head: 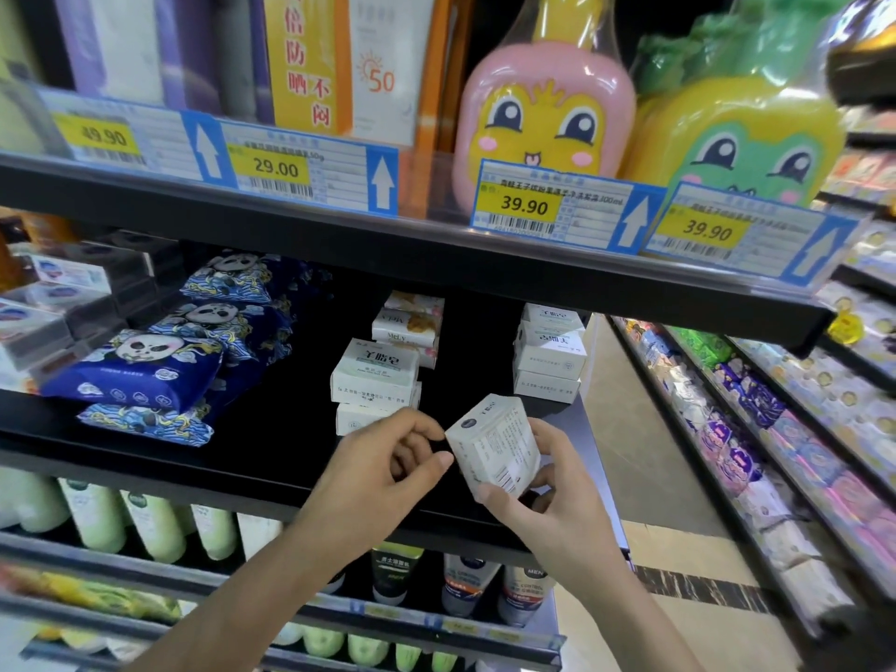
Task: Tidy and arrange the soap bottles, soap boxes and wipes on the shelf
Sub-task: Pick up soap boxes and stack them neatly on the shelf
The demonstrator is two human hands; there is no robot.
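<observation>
While both hands, left [383, 470] and right [533, 506], clamp one soap box [492, 443], we count four price tags: 49.90, 29.00, 39.90, 39.90.

Up top, an orange sunscreen box [310, 60] with red characters; right beside it, a white carton [380, 65] showing a sun and a 50; purple cartons [87, 41] further left, blurred. Along the shelf lip, four yellow price tags: 49.90 [104, 135], 29.00 [276, 168], 39.90 [524, 205] and another 39.90 [707, 231], each beside a white arrow on blue pointing up. Down low, dark-capped tubes [395, 574] standing in a row, one marked MEN; off right, across a pale floor [616, 429], a neighbouring rack [727, 419] packed with colourful packs, too blurred to read.
</observation>
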